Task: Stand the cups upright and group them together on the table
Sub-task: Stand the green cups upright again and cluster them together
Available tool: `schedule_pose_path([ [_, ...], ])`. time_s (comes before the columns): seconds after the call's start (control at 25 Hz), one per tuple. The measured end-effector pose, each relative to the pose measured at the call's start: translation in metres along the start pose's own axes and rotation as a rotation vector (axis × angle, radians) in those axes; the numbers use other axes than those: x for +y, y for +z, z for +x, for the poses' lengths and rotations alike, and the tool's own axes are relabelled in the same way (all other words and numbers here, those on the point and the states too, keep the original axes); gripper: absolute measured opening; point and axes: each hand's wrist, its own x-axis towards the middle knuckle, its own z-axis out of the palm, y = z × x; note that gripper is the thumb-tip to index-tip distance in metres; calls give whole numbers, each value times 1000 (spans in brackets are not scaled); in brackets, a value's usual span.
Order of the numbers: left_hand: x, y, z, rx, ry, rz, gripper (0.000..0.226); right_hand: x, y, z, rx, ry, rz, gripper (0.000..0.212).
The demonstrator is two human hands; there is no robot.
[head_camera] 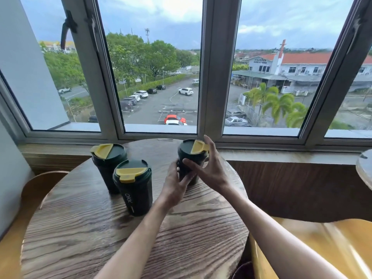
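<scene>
Three dark green cups with yellow lid flaps stand upright on the round wooden table [80, 238]. The back-left cup [107, 168] and the middle cup [136, 194], marked OKK, stand touching each other. The right cup [188, 149] is apart from them, near the table's far right edge. My left hand [174, 186] presses its fingers against that cup's lower side. My right hand [209, 168] wraps it from the right, thumb across the front and fingers spread behind the lid. The hands hide most of its body.
A window sill [281, 156] and large windows run just behind the table. A curved wooden chair [30, 190] sits at the left, a yellow seat [322, 248] at the right. Another table's edge [365, 170] shows at far right.
</scene>
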Motion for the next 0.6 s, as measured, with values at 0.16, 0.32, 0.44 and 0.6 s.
schedule_pose_path([
  [0.16, -12, -4, 2, -39, -32, -31, 67, 21, 22, 2, 13, 75, 50, 87],
  [0.32, -7, -10, -23, -98, 8, 211, 71, 37, 30, -11, -41, 143, 66, 86],
  [0.44, -11, -37, -50, -234, 64, 384, 72, 43, 35, -17, -41, 196, 66, 90],
  [0.6, -17, -86, -85, -553, 182, 533, 54, 35, 40, -17, 4, 213, 40, 84],
])
